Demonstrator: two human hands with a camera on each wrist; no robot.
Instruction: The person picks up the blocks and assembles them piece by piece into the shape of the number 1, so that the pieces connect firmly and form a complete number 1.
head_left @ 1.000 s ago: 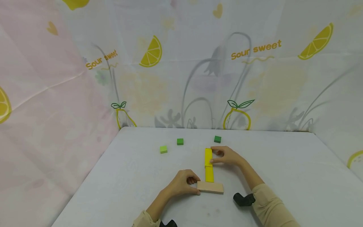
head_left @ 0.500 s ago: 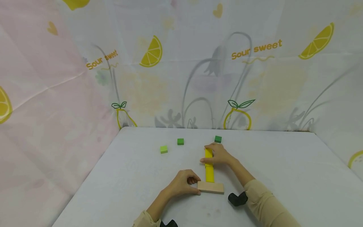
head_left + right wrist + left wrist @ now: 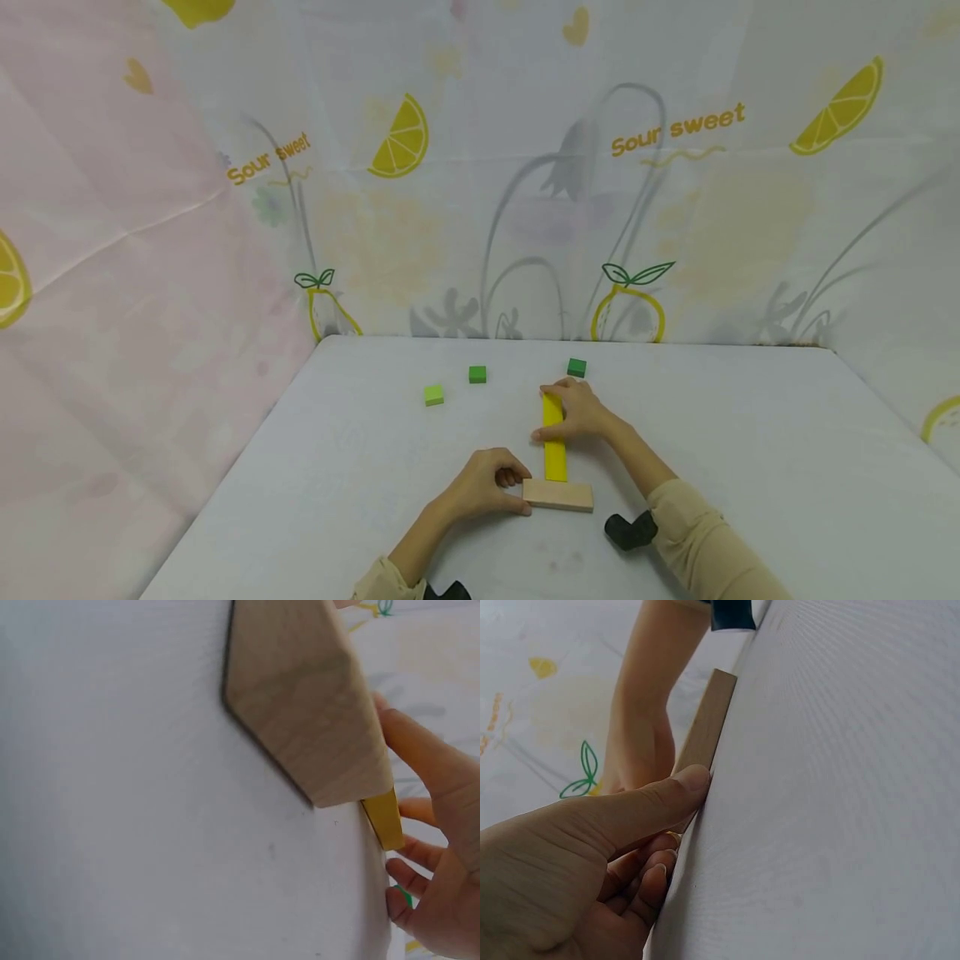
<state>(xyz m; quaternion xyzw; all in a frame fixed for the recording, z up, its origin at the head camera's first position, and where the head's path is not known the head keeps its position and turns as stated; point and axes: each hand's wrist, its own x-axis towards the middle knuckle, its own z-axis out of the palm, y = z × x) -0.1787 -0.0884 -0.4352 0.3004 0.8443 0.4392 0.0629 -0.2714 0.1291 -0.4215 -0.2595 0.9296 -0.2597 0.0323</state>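
A plain wooden block (image 3: 557, 495) lies crosswise on the white table. My left hand (image 3: 483, 483) pinches its left end, thumb on the near side and fingers behind; the left wrist view shows the thumb against the wood (image 3: 707, 724). From the block's far side, two yellow blocks run away from me in one straight line, the nearer yellow block (image 3: 555, 462) meeting the wood. Over the farther yellow block (image 3: 552, 408) my right hand (image 3: 585, 412) holds on, fingers at its far end and thumb across the joint, which is hidden. In the right wrist view, wood covers part of the yellow block (image 3: 385, 820).
Beyond the yellow blocks are a light green cube (image 3: 433, 395), a mid-green cube (image 3: 477, 374) and a dark green cube (image 3: 577, 367), the last just behind my right hand. A printed cloth (image 3: 480, 250) hangs past the table's far edge.
My right hand has moved left from the yellow block's right side to reach over it, its thumb then sliding slightly nearer. The yellow blocks now line up straighter. My left hand stays on the wood.
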